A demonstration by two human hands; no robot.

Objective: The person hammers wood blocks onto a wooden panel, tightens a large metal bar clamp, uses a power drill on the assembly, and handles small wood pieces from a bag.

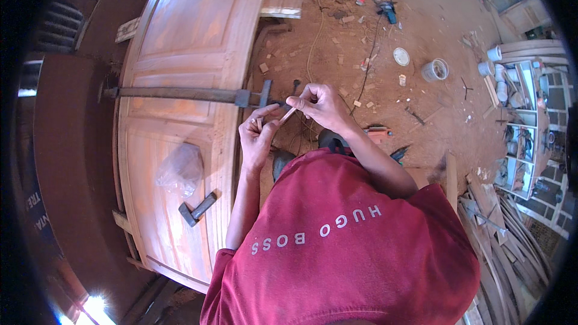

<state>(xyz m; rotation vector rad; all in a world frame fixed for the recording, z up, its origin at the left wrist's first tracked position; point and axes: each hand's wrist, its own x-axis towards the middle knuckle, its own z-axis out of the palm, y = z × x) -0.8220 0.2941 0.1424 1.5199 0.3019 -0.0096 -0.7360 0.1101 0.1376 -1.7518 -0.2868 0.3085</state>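
Note:
A small thin wooden stick (288,115) is pinched between my two hands, beside the right edge of a panelled wooden door (174,126). My left hand (257,135) grips its lower end, and another small pale piece seems to stick out between the fingers. Thumb and fingers of my right hand (322,107) close on its upper end. Just beyond my left hand, a long metal bar clamp (180,93) spans the door's width. On the door lie a clear plastic bag (182,170), its contents blurred, and a hammer-like tool (197,209).
Corded power tools (388,12) and wood scraps lie on the brown floor. A white bucket (435,70) and round lid (401,56) are to the right. Shelving (522,129) and stacked timber strips (500,235) line the far right. A dark brown panel (72,162) stands left.

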